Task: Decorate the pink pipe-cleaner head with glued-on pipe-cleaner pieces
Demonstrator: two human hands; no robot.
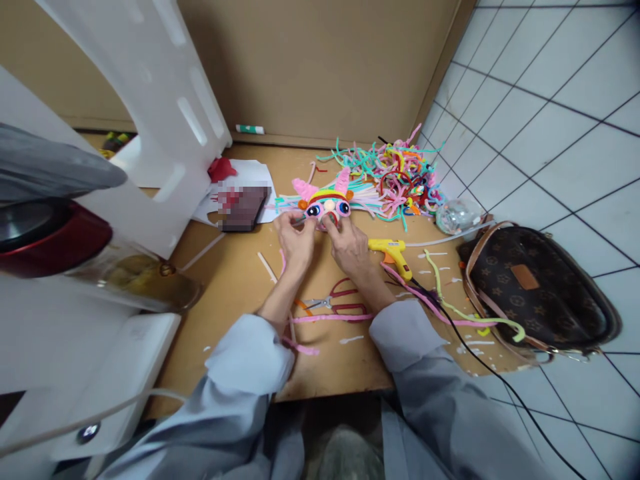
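A small pipe-cleaner animal head (327,202) with pink ears, a yellow and orange band and two big blue eyes lies on the wooden board (235,280). My left hand (296,239) pinches its lower left edge with closed fingers. My right hand (350,245) grips its lower right edge, fingers curled. Both forearms, in light blue sleeves, reach forward from the bottom of the view.
A tangle of coloured pipe cleaners (395,177) lies behind the head. A yellow glue gun (393,252) with a black cord, red-handled scissors (340,303), a brown patterned handbag (535,287), a phone (243,208) on paper and a white plastic frame (165,120) surround the hands.
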